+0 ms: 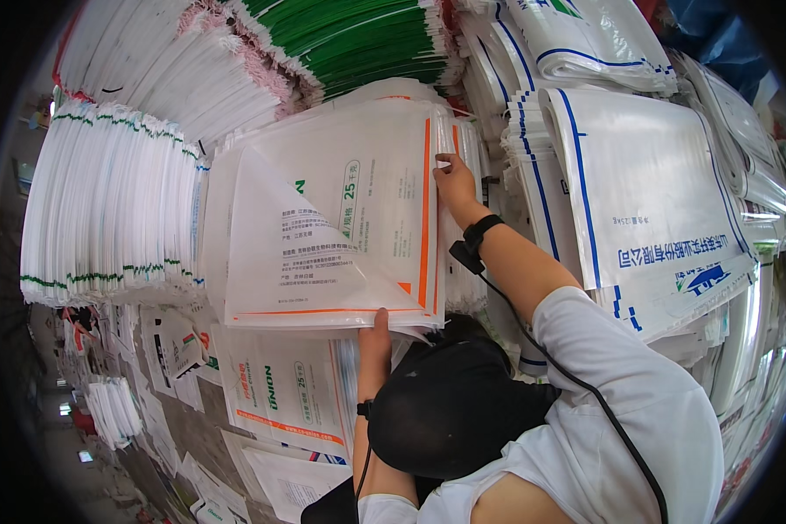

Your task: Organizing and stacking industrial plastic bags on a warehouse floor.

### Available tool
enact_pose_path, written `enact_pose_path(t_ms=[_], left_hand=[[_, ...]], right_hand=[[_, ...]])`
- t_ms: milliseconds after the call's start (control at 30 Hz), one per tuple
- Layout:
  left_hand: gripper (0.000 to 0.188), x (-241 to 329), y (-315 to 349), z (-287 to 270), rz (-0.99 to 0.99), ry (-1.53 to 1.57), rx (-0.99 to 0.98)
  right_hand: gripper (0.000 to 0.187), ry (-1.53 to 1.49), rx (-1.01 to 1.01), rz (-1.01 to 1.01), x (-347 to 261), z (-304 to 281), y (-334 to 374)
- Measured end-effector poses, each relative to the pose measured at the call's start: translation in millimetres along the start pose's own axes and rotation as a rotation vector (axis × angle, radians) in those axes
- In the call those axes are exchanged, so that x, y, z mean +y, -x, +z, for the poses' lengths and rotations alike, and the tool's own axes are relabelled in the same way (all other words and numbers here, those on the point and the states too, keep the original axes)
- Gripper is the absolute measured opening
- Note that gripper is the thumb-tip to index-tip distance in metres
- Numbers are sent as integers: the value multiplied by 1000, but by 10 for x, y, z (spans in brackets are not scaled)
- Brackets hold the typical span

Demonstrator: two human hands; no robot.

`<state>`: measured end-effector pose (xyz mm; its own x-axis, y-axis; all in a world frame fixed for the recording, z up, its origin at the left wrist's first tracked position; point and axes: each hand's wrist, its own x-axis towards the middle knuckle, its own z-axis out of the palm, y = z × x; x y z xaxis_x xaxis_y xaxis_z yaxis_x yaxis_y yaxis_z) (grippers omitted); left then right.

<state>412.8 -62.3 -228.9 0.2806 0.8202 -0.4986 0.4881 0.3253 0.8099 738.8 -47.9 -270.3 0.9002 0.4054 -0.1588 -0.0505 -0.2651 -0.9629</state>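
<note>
A flat white woven sack (pixel 384 210) with orange stripes and printed text lies on top of a pile of similar sacks in the middle. One part of it is turned over along a diagonal fold, so a printed white flap (pixel 293 253) lies across its left and near side. My left hand (pixel 375 341) is closed on the near edge, thumb on top and the other fingers hidden beneath. At the right edge, along the orange stripe, my right hand (pixel 457 185) pinches the sack's margin between thumb and fingers. Both wrists wear black bands with cables.
A tall stack of white sacks with green edge marks (pixel 113 205) stands at left. Green sacks (pixel 358 44) are packed at the back. Blue-striped white sacks (pixel 646 175) are piled at right. More orange-striped sacks (pixel 279 393) lie lower down. A black cap (pixel 437 406) blocks the view between my arms.
</note>
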Motion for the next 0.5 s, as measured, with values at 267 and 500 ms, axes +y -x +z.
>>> enact_pose_path(t_ms=[267,500], left_hand=[[54,83,33,65,30,18,-31],[55,177,37,227,50,-24,-108]], right_hand=[[41,-42,-45,56,418,11,-390],[47,265,-91,-134,213,132,-104]])
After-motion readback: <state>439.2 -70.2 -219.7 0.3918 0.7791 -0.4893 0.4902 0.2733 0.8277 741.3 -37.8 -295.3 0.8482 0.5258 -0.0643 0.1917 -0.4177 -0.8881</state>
